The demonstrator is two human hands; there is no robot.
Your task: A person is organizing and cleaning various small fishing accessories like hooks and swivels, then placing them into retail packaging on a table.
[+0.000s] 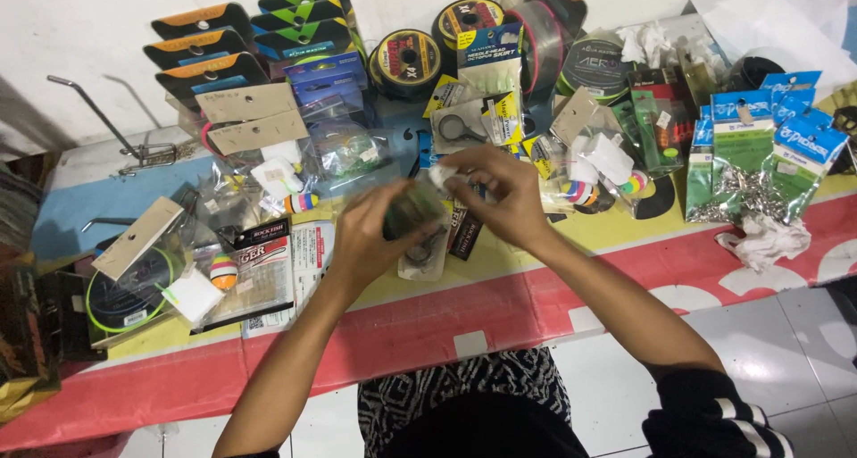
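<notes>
My left hand [368, 235] grips a small dark spool-like packet [412, 210] held above the cluttered table. My right hand [502, 195] pinches a small white piece [444, 174] at the packet's upper right corner. Both hands are motion-blurred and meet near the middle of the view. Beneath them lie clear plastic packets [424, 257] of fishing tackle and a dark labelled packet [464, 230].
The table has a yellow and red cover [500, 311]. Fishing line spools [406, 61] stand at the back, blue-topped bags of metal hooks [754, 159] at right, carded packets [210, 52] at back left, a striped float [223, 270] and a crumpled white tissue [763, 239].
</notes>
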